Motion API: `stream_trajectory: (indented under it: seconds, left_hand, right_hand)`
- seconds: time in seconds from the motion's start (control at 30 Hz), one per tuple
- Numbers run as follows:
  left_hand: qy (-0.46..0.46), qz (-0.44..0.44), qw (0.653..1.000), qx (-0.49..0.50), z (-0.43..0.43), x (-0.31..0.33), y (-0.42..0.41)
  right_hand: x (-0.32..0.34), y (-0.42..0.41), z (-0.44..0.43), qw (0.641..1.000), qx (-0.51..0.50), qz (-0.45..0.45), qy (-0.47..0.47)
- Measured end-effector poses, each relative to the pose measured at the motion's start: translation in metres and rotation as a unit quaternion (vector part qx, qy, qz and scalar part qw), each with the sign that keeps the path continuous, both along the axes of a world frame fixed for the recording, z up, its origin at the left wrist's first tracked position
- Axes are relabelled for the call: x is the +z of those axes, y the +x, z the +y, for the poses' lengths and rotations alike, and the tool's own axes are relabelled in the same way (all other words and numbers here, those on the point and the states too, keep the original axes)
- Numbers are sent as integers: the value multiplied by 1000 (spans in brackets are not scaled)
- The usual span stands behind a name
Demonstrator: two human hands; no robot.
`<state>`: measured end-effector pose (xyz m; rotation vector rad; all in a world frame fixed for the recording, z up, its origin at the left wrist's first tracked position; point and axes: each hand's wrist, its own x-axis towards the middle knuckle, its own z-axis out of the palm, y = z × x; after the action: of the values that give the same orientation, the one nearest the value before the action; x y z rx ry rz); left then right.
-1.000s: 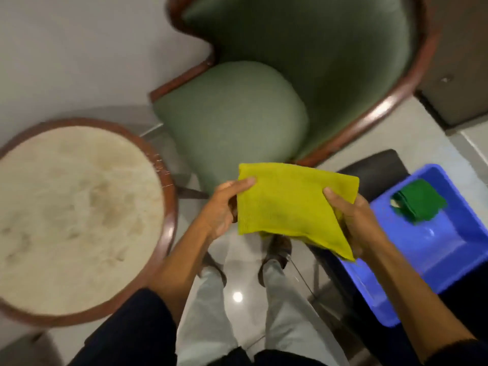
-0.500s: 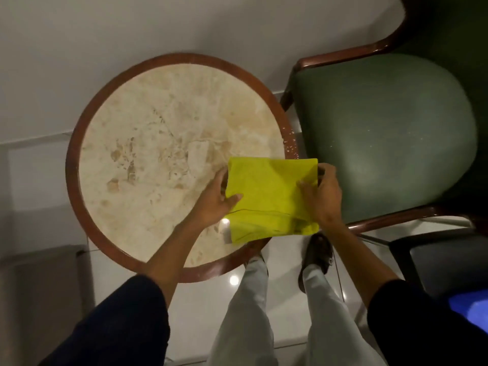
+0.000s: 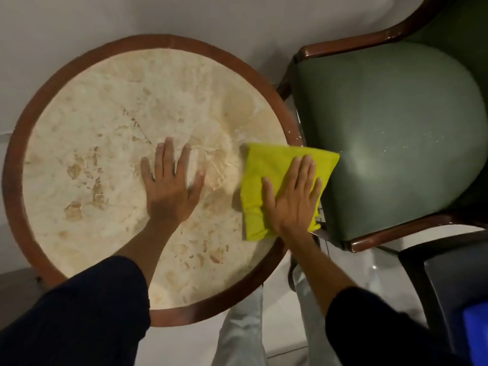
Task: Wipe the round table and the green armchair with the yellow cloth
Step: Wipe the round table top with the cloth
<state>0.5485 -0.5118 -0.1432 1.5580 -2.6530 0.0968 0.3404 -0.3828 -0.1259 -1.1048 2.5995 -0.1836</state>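
The round table point(image 3: 105, 122) has a beige marble top inside a brown wooden rim and fills the left of the view. My left hand point(image 3: 170, 186) lies flat on its middle, fingers spread, holding nothing. The folded yellow cloth point(image 3: 266, 167) lies on the table's right side, its right edge hanging over the rim toward the chair. My right hand point(image 3: 293, 199) presses flat on the cloth, fingers spread. The green armchair point(image 3: 396, 133), with a wooden frame, stands directly right of the table, with pale specks on its seat.
A grey wall point(image 3: 184, 14) runs behind the table and chair. A dark seat or stool point(image 3: 449, 273) stands at the lower right, with a corner of a blue bin point(image 3: 476, 331) on it. My legs in light trousers stand on glossy floor tiles below the table.
Both hands held the cloth in the air before. Now the cloth is laid on the table's right edge under my right palm, and my left hand has let go and rests flat on the marble.
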Motion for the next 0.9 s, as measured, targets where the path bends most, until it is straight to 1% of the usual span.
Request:
stream_trajectory:
  seconds: [0.03,0.1,0.17,0.23,0.3,0.33,0.4,0.43,0.47,0.5,0.53,0.63,0.7,0.77,0.83,0.87,0.9]
  left_hand:
    - [1,3,1000,1,-1,0,-1]
    - [32,15,999,5,2,2,-7]
    - [52,16,998,27,-8,-1,2]
    - [57,27,998,23,-6,2,-4]
    - [42,70,996,35,-6,3,-2]
    - [29,111,991,69,-6,3,-1]
    - [10,221,961,169,-8,3,2]
    - [6,265,943,201,-9,4,4]
    - [9,288,934,211,-10,6,8]
    - [25,292,934,203,-10,7,12]
    - [41,275,943,185,-10,7,16]
    - [43,153,979,126,-7,4,28]
    - [59,111,984,123,-5,2,30]
    - [81,97,983,130,-3,2,31]
    - [90,98,983,128,-1,4,30]
    - [92,108,981,135,-2,7,29]
    - [101,125,976,150,-4,12,25]
  right_hand:
    - [0,-13,-16,1000,-15,3,-10]
    - [2,-41,-45,1000,-16,10,-20]
    - [-5,-46,-100,999,27,12,-19]
    - [-3,-47,-136,998,55,19,-14]
    - [-3,-31,-163,993,111,31,-5]
    - [-4,-18,-170,988,149,34,-7]
    - [-6,10,-162,971,234,37,-17]
    - [-8,24,-147,961,275,35,-23]
    - [-10,37,-127,951,307,26,-34]
    - [-11,50,-101,943,329,16,-47]
    - [-11,60,-72,939,340,6,-54]
    - [-11,61,7,944,327,3,-27]
    - [-10,34,32,959,281,29,5]
    - [-7,5,27,978,203,45,15]
    - [-1,-12,0,991,125,40,8]
    - [2,-14,-17,994,105,31,9]
    - [4,-10,-35,994,112,14,16]
